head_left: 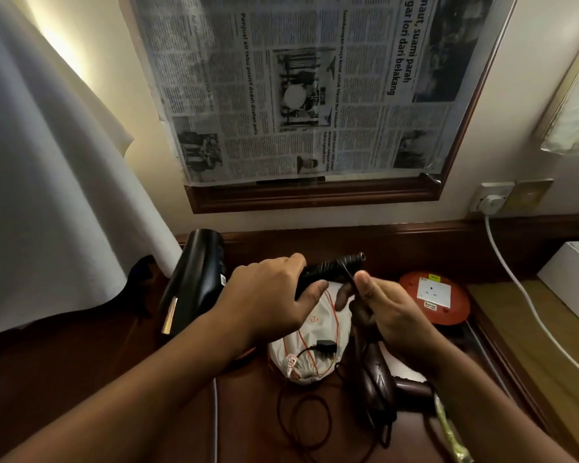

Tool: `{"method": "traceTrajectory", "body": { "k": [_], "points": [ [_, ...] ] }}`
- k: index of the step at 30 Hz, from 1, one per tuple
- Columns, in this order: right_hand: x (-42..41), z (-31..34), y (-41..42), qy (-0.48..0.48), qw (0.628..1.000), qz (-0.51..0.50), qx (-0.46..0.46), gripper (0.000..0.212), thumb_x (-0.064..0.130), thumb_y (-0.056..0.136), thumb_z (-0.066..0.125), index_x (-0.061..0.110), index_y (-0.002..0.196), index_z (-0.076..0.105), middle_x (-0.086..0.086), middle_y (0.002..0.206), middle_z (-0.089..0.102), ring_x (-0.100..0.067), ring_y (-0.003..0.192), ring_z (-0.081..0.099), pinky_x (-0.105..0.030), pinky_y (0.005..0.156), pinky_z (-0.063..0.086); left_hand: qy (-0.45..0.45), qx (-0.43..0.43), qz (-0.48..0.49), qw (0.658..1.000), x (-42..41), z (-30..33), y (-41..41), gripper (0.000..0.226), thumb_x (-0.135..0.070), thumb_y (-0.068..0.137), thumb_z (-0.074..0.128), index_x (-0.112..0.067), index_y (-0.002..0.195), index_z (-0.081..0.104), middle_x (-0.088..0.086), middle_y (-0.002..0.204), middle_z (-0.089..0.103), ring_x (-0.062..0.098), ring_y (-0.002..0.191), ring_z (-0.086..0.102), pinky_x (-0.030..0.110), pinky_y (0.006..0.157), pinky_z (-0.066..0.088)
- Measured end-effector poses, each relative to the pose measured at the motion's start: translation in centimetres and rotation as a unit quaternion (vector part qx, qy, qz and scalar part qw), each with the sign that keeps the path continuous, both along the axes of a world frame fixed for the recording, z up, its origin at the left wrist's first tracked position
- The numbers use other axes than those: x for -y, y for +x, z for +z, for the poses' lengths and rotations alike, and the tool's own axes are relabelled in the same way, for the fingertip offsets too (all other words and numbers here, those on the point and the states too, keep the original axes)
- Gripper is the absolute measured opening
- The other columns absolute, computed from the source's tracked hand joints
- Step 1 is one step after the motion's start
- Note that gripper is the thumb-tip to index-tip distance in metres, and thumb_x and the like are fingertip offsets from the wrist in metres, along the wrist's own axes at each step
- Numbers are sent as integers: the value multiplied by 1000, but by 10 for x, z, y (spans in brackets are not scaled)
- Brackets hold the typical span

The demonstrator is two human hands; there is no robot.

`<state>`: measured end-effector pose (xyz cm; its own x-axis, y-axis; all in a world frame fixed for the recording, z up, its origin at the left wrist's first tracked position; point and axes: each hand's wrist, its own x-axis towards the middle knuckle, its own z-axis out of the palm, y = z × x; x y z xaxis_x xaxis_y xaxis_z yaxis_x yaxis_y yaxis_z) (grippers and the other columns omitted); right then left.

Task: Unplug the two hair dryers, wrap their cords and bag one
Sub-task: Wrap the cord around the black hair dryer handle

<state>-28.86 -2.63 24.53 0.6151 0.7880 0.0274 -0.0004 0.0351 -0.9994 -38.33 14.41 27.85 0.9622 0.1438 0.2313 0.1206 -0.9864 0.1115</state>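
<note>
Two hands work above the worktop (pixel 81 379): the left hand (pixel 268 295) grips the black hair dryer (pixel 201 279) by its stiff handle; the right hand (pixel 391 312) pinches its thin, springy cord (pixel 348 275); probably light, best held at the handle.

newspaper (pixel 301 88): "suami parah", "lori dari belakang", "Penjual air tebu positif dadah ditahan polis"

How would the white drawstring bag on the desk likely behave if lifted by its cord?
The white drawstring bag looks like soft cloth, so it would probably sag. Its gathered mouth suggests it would cinch tighter. It lies bulging, so it likely holds some weight.
</note>
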Motion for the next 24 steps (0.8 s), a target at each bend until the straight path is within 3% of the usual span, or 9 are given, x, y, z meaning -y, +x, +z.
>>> {"method": "traceTrajectory", "body": {
  "k": [4, 9, 15, 20, 24],
  "points": [
    [-6, -12, -7, 5, 998, -58, 23, 43, 39, 93, 40, 7, 68, 55, -3, 50, 30, -14, 43, 23, -24, 40, 19, 23, -18, 31, 999, -4, -6, 9, 41, -61, 93, 28, -24, 100, 44, -8, 88, 55, 17, 77, 57, 33, 66, 44],
    [-13, -24, -13, -4, 994, -101, 29, 39, 35, 93, 42, 5, 71, 53, -5, 50, 30, -12, 42, 23, -23, 40, 19, 38, -41, 40, 998, -9, -17, 17, 42, -61, 94, 26, -24, 102, 45, -6, 93, 60, 16, 78, 56, 32, 65, 38],
    [-19, -39, -18, 9, 997, -54, -60, 30, 26, 95, 43, 5, 76, 52, -6, 46, 31, -12, 38, 23, -20, 39, 20, 7, -49, 27, 998, -14, -19, 17, 41, -62, 94, 27, -25, 99, 45, -10, 82, 52, 12, 70, 50, 31, 63, 40],
    [-32, -58, -15, 18, 996, -36, -80, 41, 40, 94, 46, 20, 57, 48, 2, 47, 27, -11, 42, 20, -28, 44, 15, -29, -48, -1, 998, -26, -15, 15, 35, -61, 93, 29, -29, 92, 42, -10, 73, 50, 8, 64, 50, 29, 59, 38],
    [-38, -68, -12, 35, 999, -4, -40, 30, 36, 92, 49, 18, 70, 58, 5, 54, 36, -9, 47, 33, -24, 48, 31, -49, -50, -15, 997, -37, -15, 10, 39, -63, 92, 29, -28, 93, 45, -10, 73, 52, 9, 65, 53, 31, 60, 43]
  ]
}}
